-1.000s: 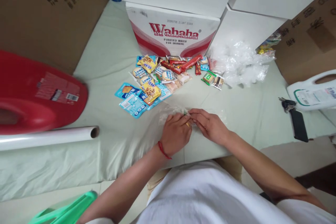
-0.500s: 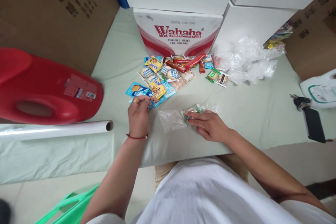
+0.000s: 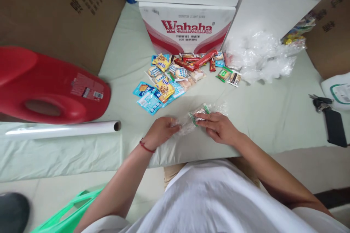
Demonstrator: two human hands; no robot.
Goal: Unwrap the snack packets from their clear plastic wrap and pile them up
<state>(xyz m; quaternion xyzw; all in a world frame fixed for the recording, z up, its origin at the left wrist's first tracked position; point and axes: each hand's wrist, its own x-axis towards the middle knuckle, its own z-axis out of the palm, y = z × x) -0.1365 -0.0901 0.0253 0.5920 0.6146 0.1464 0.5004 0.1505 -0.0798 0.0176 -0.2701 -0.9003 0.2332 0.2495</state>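
Head cam: clr bag (image 3: 185, 127) in L hand (image 3: 160, 131), snack pkt (image 3: 202, 109) in/on it, unclear

Right fingers (image 3: 208, 116) on green-edged packet (image 3: 201, 110)

Pale green cloth (image 3: 259, 116) — scattered snack packets (image 3: 164, 86), small clear bag (image 3: 185, 126), heaped plastic (image 3: 259, 54), white roll (image 3: 62, 130), red jug (image 3: 64, 93)

Centre, green-edged packet (image 3: 198, 111); twelve o'clock, white carton (image 3: 188, 32) with sweeping red bands and red lettering; nine o'clock, red jug (image 3: 58, 83); eight o'clock, bright-green bag (image 3: 80, 214); pale-green tablecloth (image 3: 262, 116).
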